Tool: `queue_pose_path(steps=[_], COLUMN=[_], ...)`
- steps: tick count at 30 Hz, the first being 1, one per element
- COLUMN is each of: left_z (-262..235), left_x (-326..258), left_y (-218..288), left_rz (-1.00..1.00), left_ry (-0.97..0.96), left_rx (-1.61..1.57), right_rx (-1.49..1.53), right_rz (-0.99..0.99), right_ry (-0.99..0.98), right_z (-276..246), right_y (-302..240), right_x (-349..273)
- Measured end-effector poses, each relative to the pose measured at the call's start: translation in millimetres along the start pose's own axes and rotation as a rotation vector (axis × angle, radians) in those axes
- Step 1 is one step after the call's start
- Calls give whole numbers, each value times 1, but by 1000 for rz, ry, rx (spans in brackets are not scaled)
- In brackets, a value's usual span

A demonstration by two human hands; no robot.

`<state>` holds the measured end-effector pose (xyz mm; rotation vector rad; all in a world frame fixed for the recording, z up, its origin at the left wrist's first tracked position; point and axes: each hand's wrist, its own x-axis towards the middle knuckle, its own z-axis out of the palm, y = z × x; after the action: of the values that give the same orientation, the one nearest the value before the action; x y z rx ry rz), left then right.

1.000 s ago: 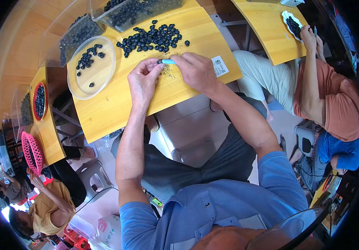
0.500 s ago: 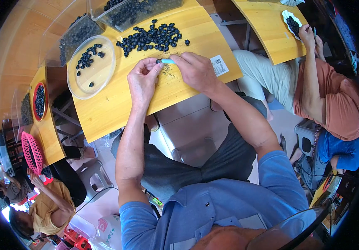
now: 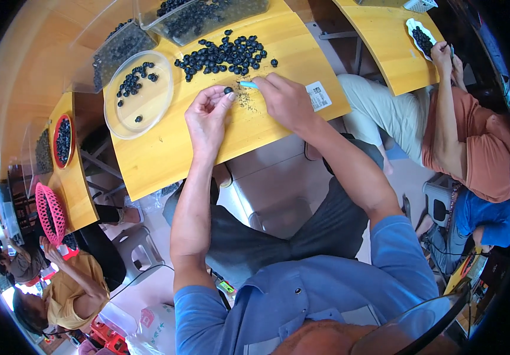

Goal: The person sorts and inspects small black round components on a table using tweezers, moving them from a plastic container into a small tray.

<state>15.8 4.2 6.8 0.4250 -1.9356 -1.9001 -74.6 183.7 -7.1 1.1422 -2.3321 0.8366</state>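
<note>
Left hand (image 3: 206, 115) is raised just above the wooden desk (image 3: 166, 157), its fingers (image 3: 224, 99) pinching a single dark round berry (image 3: 228, 90) at the tips. Right hand (image 3: 287, 102) rests on the desk just beside it, fingers pressed together around a small light-blue tool (image 3: 248, 84) whose free end points toward the held berry. Tool tip and berry are near each other but appear apart.

On the desk directly under both hands lies a scatter of fine pale debris (image 3: 244, 102). Beyond the hands sits a loose pile of dark berries (image 3: 225, 53), untouched at this moment. To the left of the pile is a clear round dish (image 3: 138, 97) holding a smaller number of berries, well spaced. Two clear tubs (image 3: 204, 15) filled with the same berries stand at the far edge. A white label (image 3: 318, 96) lies flat just beyond the right hand.

Assessment: the step in hand appears to be working one berry with the tool, one piece at a time; the debris suggests material is being picked or scraped off. The next move would call for bringing the tool tip squarely onto the berry while the left fingers hold it steady, with light pressure, since so small and round a piece could slip or roll.

Another person (image 3: 474, 136) in an orange top works at a neighbouring desk on the right.
</note>
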Motion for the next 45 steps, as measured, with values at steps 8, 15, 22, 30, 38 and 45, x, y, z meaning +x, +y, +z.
queue_pose_path(steps=[8,15,22,30,38,45], left_z=[2,6,1,-6,-125,-78], left_x=[-1,0,0,3,40,54], left_y=[5,8,5,4,26,2], left_rz=[-31,-58,-59,131,392,634], left_ry=[23,2,35,28,591,244], left_rx=[43,67,67,303,919,1144], right_rx=[74,47,56,17,80,75], right_rz=[-140,-180,-175,-136,-33,-27], right_ry=[110,121,120,96,49,52], right_z=[-7,-9,-8,-6,-7,-4], right_y=[-3,-3,-8,-1,-1,1], right_x=[0,1,4,1,-1,3])
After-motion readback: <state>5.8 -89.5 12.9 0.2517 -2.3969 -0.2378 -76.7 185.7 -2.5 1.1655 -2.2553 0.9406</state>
